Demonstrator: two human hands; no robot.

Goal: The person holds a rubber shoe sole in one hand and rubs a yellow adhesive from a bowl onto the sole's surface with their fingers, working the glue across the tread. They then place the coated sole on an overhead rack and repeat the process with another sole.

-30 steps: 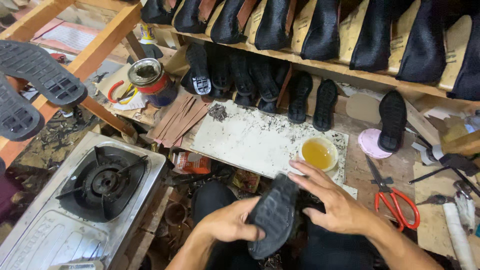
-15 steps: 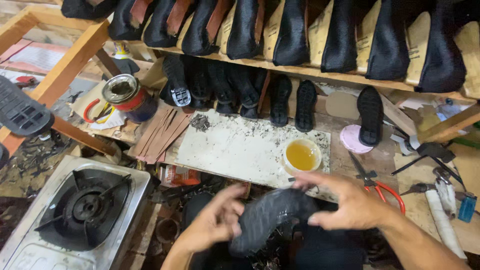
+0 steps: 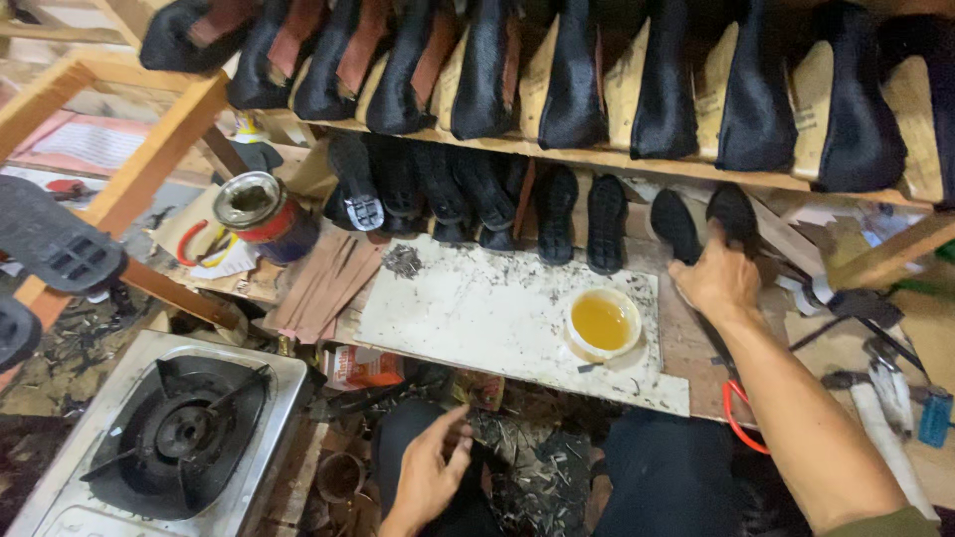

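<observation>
My right hand [image 3: 718,280] reaches forward to the back of the bench, its fingers on a black shoe sole [image 3: 676,225] that stands on end. A second black sole [image 3: 736,209] stands right beside it, just above the fingers. My left hand [image 3: 428,469] hovers low over my lap with the fingers apart and nothing in it. A dirty white board [image 3: 477,313] lies between the hands, with a small white bowl of yellow glue [image 3: 602,323] on its right part.
More black soles [image 3: 557,214] lean in a row under a wooden shelf [image 3: 637,164] of black shoe uppers. An open tin can [image 3: 254,207] stands left of the board, with a gas stove [image 3: 179,428] below it. Red-handled scissors [image 3: 738,423] lie by my right forearm.
The black sole that both hands held over my lap has been carried forward by my right hand to the row at the back. My left hand has let go and stays low.
</observation>
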